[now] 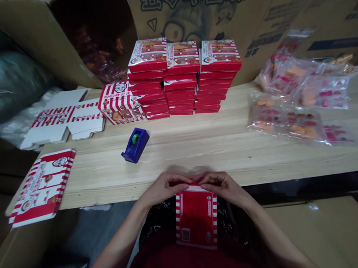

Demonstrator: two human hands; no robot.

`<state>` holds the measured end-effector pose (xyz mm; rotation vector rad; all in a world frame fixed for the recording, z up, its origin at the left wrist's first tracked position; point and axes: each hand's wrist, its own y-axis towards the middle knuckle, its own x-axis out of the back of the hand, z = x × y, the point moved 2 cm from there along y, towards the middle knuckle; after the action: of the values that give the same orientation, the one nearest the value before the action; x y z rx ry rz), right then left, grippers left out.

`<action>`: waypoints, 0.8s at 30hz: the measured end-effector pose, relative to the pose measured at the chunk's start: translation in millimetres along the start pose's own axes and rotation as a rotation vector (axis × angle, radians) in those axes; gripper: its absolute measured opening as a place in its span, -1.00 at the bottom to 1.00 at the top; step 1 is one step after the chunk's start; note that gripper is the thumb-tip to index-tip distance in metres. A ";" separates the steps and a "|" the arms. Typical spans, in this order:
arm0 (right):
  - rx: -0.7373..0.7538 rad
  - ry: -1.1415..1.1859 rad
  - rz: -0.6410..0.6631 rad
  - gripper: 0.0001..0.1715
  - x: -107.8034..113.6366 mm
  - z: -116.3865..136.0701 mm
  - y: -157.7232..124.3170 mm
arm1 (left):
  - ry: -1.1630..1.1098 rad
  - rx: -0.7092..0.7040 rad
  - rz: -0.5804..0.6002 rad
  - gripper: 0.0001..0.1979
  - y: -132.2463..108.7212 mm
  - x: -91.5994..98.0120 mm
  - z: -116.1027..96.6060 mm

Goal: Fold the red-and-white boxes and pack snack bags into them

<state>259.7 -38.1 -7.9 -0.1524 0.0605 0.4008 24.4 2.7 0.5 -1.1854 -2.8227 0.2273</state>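
Observation:
My left hand (164,188) and my right hand (222,185) meet at the front edge of the wooden table (203,162), pinching the top of a flat red-and-white printed carton (196,219). The carton hangs down below the edge, in front of my body. A blurred flap shows just above my fingers. The nearest thing on the table is a blue tape dispenser (135,145) with a green core, up and to the left of my left hand.
Several stacks of red-and-white boxes (181,78) stand at the back of the table. Unfolded cartons (64,121) and one flat carton (42,187) lie to the left. Clear bags of orange pieces (297,99) lie to the right. Large cardboard boxes (197,7) stand behind.

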 end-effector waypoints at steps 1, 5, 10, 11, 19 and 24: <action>-0.012 -0.008 0.027 -0.77 0.6 -0.3 2.5 | 0.032 -0.002 0.020 -0.67 1.4 1.3 -1.1; -0.076 -0.050 0.053 -0.67 5.2 -11.0 11.5 | 0.110 -0.010 0.000 -0.64 7.0 6.5 5.7; -0.105 -0.043 -0.030 -0.68 7.5 -17.7 20.5 | 0.062 0.019 -0.078 -0.67 12.7 5.9 17.8; -0.105 -0.048 -0.041 -0.68 6.9 -16.9 21.0 | 0.049 0.021 -0.081 -0.68 12.6 5.2 18.4; -0.033 -0.078 -0.016 -0.58 -11.9 -5.5 -0.5 | 0.056 -0.001 -0.113 -0.71 -1.8 3.5 16.8; 0.030 -0.244 -0.023 -0.56 -15.0 -3.6 -14.8 | 0.153 -0.084 -0.068 -0.67 -12.8 2.0 8.6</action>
<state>251.6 -57.9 -8.1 -0.0737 -0.1749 0.3924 13.0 -5.7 -5.9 -1.0703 -2.7569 0.0127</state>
